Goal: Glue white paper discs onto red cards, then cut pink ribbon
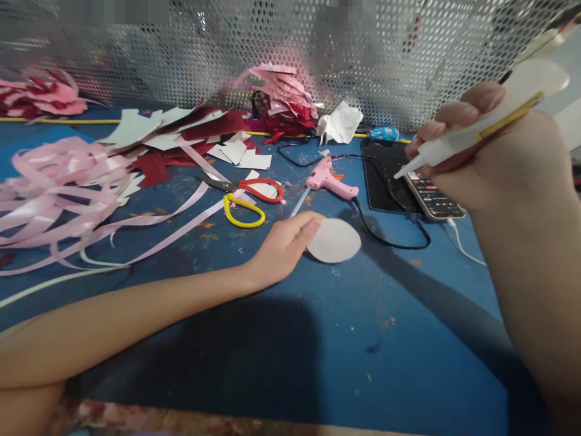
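Note:
My left hand pinches the left edge of a white, rounded paper piece just above the blue table. Raised at the right, my right hand is wrapped round a translucent glue bottle with a yellow-edged label. Its narrow nozzle points down and left, apart from the paper. Beyond my left hand lies a pink hot glue gun with a clear glue stick in its rear. Scissors with one red and one yellow handle rest to the left of it.
Pink ribbon is heaped at the left. White and dark red scraps lie behind it. A phone with a white cable sits on a black tablet-like slab. Crumpled paper stands by the perforated metal panel.

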A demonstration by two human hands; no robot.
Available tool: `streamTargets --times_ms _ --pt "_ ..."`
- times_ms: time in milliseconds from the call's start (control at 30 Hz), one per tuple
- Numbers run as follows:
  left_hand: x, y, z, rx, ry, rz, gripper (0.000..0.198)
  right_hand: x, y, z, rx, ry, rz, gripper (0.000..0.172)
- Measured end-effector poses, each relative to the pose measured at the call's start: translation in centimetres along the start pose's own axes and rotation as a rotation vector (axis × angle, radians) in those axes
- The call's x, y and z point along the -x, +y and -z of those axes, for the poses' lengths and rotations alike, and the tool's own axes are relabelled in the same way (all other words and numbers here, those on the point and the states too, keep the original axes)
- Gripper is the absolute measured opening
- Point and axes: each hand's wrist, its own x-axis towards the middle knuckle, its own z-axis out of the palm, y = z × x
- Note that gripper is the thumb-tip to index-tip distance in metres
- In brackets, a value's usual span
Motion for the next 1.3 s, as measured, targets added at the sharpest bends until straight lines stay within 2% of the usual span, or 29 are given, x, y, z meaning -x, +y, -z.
streamTargets --times_ms 100,200,367,433,533,600,767,867,933,1000,1133,1200,1300 --pt "-1.1 -0.2 0.2 0.5 0.039 0.307 0.027 -0.3 0.5 0.5 0.162 -0.094 0.091 0.042" --pt "-1.7 -0.1 0.5 0.711 0.008 0.397 0.022 -0.8 1.1 1.2 0.341 -0.188 0.225 0.045" --pt "-1.6 0.1 0.7 0.698 -0.002 0.408 0.046 -1.3 1.5 1.6 0.32 -0.219 0.24 0.041" --pt "-1.5 0.1 0.7 0.704 0.014 0.411 0.044 -1.1 1.3 1.3 0.226 -0.186 0.181 0.038" --pt "-1.5 0.1 0.6 0.731 0.037 0.41 0.036 -0.7 0.8 0.6 -0.041 -0.066 0.052 0.027" --pt "-1.5 0.1 0.6 0.739 0.054 0.404 0.035 -0.4 0.6 0.3 -0.151 -0.033 0.027 0.022" --pt "-1.4 -0.3 0.7 0.758 0.035 0.385 0.04 -0.4 1.0 -0.3 -0.189 -0.072 0.075 0.016" --pt "-1.5 -0.5 1.2 0.742 0.046 0.312 0.041 -0.7 1.7 -0.5 -0.162 -0.038 0.104 0.013" --pt "-1.5 -0.5 1.7 0.689 0.061 0.223 0.043 -0.8 2.3 -0.4 -0.038 -0.017 0.107 0.01" --pt "-1.5 -0.4 2.2 0.6 0.066 0.12 0.045 -0.9 2.8 -0.2 0.236 -0.056 0.129 0.011" --pt "-1.1 0.3 2.9 0.352 0.09 -0.026 0.041 -0.8 3.7 0.1 1.159 -0.196 0.248 0.027" --pt "-0.8 0.7 2.9 0.227 0.121 -0.058 0.038 -0.8 4.3 0.0 1.497 -0.27 0.235 0.034" --pt "-0.3 1.3 2.9 0.074 0.182 -0.113 0.033 -1.0 5.5 -0.3 1.645 -0.459 0.193 0.036"
